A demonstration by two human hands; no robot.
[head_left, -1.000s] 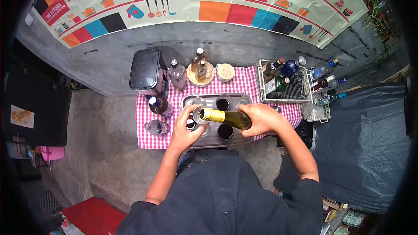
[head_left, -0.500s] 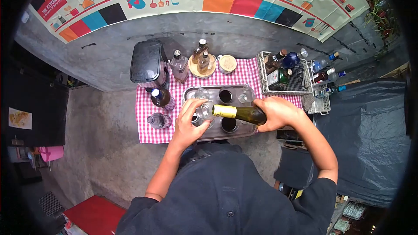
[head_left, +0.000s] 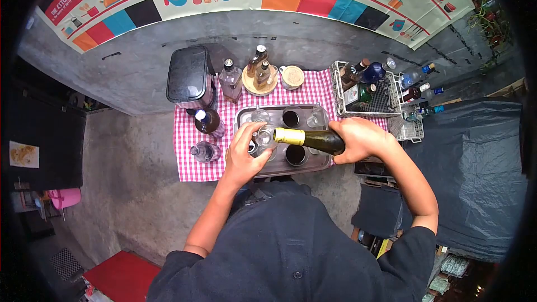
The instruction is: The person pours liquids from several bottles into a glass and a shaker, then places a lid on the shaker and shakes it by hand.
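My left hand (head_left: 244, 155) is closed around a small clear glass (head_left: 265, 136), thumb and fingers on opposite sides of it. In my right hand (head_left: 362, 141) is a dark green wine bottle (head_left: 321, 141), gripped by its body and tilted nearly level. Its yellow-wrapped neck points left, with the mouth at the glass rim. I cannot make out any liquid in the held glass. Below the hands lies a metal tray (head_left: 313, 166) with a glass of dark drink (head_left: 291, 118), a second dark-filled glass (head_left: 295, 155) and several clear glasses, partly hidden.
The tray sits on a pink checked cloth (head_left: 187, 171). Around it stand a black-lidded bin (head_left: 189, 75), a dark bottle with white cap (head_left: 206, 120), a clear bottle (head_left: 205, 151) and bottles on a wooden plate (head_left: 246, 86). A wire basket (head_left: 366, 111) of bottles is at right.
The view has shifted slightly. Both hands keep their grips, and the bottle mouth stays at the glass, with only a very small change in position.
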